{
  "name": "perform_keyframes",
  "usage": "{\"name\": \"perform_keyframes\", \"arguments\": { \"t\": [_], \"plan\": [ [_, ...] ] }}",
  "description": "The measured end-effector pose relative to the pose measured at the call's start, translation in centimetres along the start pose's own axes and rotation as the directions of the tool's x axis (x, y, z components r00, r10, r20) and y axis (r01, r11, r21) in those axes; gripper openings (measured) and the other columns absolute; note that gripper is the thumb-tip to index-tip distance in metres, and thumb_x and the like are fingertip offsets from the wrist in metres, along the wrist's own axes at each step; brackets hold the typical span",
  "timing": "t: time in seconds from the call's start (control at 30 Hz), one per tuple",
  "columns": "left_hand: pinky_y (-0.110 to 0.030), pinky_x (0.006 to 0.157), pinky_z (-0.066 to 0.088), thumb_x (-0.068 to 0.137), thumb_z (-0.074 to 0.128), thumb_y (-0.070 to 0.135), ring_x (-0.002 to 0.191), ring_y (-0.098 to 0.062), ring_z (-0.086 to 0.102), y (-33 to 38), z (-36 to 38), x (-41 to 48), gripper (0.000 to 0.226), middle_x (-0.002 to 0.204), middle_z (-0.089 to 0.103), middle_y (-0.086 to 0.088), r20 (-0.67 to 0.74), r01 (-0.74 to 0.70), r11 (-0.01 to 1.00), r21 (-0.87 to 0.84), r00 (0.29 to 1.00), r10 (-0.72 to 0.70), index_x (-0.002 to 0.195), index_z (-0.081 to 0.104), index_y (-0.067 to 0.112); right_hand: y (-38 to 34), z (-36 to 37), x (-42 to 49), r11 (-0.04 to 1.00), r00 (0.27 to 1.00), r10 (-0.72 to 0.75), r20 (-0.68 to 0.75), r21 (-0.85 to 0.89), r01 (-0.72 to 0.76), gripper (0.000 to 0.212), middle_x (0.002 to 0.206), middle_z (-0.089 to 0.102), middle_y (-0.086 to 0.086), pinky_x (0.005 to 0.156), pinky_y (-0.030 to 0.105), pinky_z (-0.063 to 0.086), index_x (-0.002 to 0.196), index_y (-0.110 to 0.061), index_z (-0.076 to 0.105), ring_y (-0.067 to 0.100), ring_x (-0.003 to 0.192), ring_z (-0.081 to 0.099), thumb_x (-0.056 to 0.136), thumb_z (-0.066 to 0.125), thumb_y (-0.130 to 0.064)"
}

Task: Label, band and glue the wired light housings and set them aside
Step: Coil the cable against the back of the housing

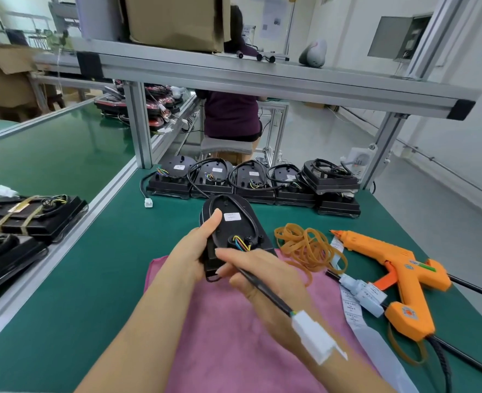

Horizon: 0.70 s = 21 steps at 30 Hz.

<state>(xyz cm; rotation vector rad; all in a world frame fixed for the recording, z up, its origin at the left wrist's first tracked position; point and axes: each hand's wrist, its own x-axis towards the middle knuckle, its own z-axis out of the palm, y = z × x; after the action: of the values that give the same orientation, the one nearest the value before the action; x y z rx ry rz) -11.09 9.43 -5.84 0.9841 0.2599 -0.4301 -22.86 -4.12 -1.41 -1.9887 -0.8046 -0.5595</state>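
My left hand grips a black light housing by its left edge, thumb laid on its back, above a pink cloth. A white label is stuck on the housing, and coloured wires come out near its lower end. My right hand holds the housing's black cable, which runs across the hand to a white connector. Tan rubber bands lie in a heap to the right. An orange glue gun lies beyond them.
A row of wired housings stands at the back of the green bench. Banded housings lie on the conveyor at left. A label strip and a small bottle lie beside the glue gun. A seated person works behind the frame.
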Motion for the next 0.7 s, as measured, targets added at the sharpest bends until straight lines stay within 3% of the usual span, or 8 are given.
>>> {"name": "perform_keyframes", "arguments": {
  "t": [0.17,0.27,0.33,0.4,0.47,0.53,0.6,0.7],
  "plan": [
    [-0.049,0.098,0.05,0.05,0.085,0.048,0.107,-0.036,0.066,-0.1,0.0,-0.1,0.086,0.114,0.069,-0.02,-0.001,-0.013,1.0,0.002,1.0,0.013,0.122,0.064,0.005,-0.1,-0.4,-0.1,0.99,0.995,-0.101,0.003,-0.101,0.101,0.048,0.083,0.071,-0.001,0.075,0.025,0.049,0.102,-0.007,0.072,0.018,0.077,0.065,0.099,0.037,-0.039],
    [-0.053,0.094,0.051,0.048,0.087,0.044,0.104,-0.038,0.067,0.0,-0.2,0.0,0.094,0.116,0.068,-0.021,-0.041,-0.031,0.999,-0.027,0.999,0.03,0.129,0.057,0.004,0.5,-0.7,-1.6,0.968,0.985,0.162,-0.059,0.205,-0.147,0.027,0.083,0.068,-0.011,0.078,0.019,0.047,0.094,-0.024,0.073,0.01,0.081,0.064,0.097,0.05,-0.039],
    [-0.057,0.092,0.051,0.052,0.086,0.043,0.102,-0.039,0.068,0.1,-0.3,-0.1,0.091,0.114,0.069,-0.021,-0.065,-0.03,0.999,-0.04,0.998,0.027,0.129,0.055,0.006,1.4,-1.0,-2.3,0.835,0.896,0.426,-0.127,0.435,-0.336,0.02,0.072,0.067,-0.005,0.076,0.015,0.047,0.086,-0.024,0.073,0.006,0.073,0.062,0.094,0.055,-0.029],
    [-0.059,0.089,0.052,0.055,0.085,0.041,0.098,-0.039,0.069,0.2,-0.5,-0.3,0.085,0.111,0.07,-0.02,-0.077,-0.049,0.998,-0.04,0.996,0.045,0.128,0.056,0.008,2.3,-1.6,-2.7,0.604,0.742,0.667,-0.073,0.636,-0.48,0.028,0.062,0.062,0.003,0.066,0.019,0.05,0.082,-0.013,0.072,0.011,0.063,0.06,0.086,0.053,-0.033],
    [-0.057,0.084,0.055,0.058,0.084,0.038,0.095,-0.037,0.07,0.1,-0.6,-0.4,0.078,0.108,0.072,-0.018,-0.079,-0.097,0.995,-0.028,0.992,0.095,0.125,0.055,0.009,3.3,-2.1,-2.8,0.38,0.58,0.813,0.05,0.709,-0.594,0.034,0.059,0.058,0.007,0.056,0.022,0.05,0.08,-0.009,0.072,0.014,0.056,0.056,0.087,0.051,-0.034],
    [-0.05,0.076,0.059,0.058,0.083,0.037,0.091,-0.033,0.072,-0.3,-0.7,-0.7,0.072,0.102,0.074,-0.014,-0.07,-0.142,0.99,-0.018,0.988,0.141,0.119,0.055,0.011,4.4,-2.6,-2.7,0.236,0.464,0.877,0.125,0.73,-0.642,0.033,0.056,0.053,0.005,0.053,0.024,0.046,0.081,-0.009,0.074,0.013,0.051,0.05,0.096,0.05,-0.027],
    [-0.044,0.071,0.06,0.059,0.081,0.036,0.09,-0.029,0.073,-0.7,-0.5,-1.0,0.065,0.099,0.075,-0.01,-0.043,-0.176,0.984,-0.01,0.984,0.175,0.115,0.056,0.013,5.2,-2.9,-2.4,0.206,0.415,0.903,0.114,0.732,-0.649,0.024,0.055,0.05,0.001,0.052,0.023,0.043,0.088,-0.007,0.071,0.01,0.049,0.047,0.097,0.052,-0.02],
    [-0.039,0.07,0.06,0.059,0.079,0.039,0.092,-0.026,0.073,-1.2,-0.4,-1.7,0.065,0.1,0.075,-0.008,-0.002,-0.219,0.974,0.055,0.976,0.219,0.115,0.056,0.014,5.9,-3.2,-1.5,0.326,0.424,0.906,0.003,0.633,-0.702,0.015,0.056,0.053,-0.003,0.053,0.02,0.044,0.09,-0.007,0.069,0.009,0.053,0.048,0.094,0.058,-0.016]
  ]
}}
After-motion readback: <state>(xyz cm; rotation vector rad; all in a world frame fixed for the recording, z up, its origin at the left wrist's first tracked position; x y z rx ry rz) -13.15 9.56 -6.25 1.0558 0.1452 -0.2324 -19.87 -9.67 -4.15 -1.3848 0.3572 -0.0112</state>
